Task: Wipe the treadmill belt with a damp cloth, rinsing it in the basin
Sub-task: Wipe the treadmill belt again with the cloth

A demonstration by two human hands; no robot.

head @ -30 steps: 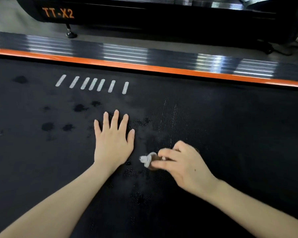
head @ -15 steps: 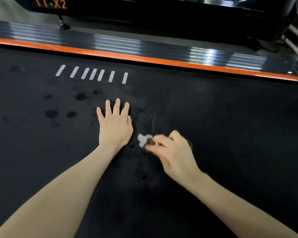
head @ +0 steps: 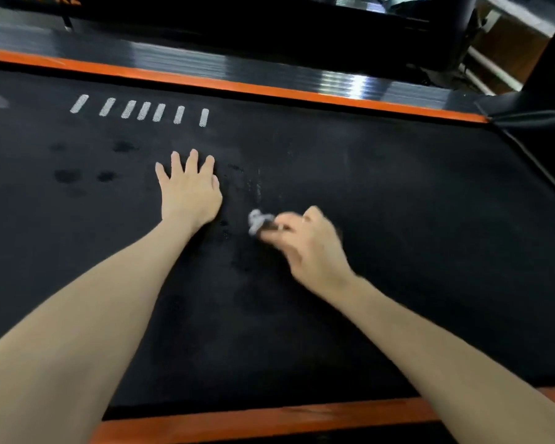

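Two hands are working on the belt [head: 398,219] in the head view, and the wiping step is under way, judging by the damp spots [head: 68,176]. The right hand [head: 308,245], blurred, is closing its grip round a small wadded cloth [head: 257,221] that is touching the belt just beside the left hand [head: 189,190], which is pressing flat, fingers straight. Next, probably, the cloth is needing fresh belt or a rinse; no basin is showing.

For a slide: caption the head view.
Right hand grips small cloth on treadmill belt; left hand rests flat beside it.
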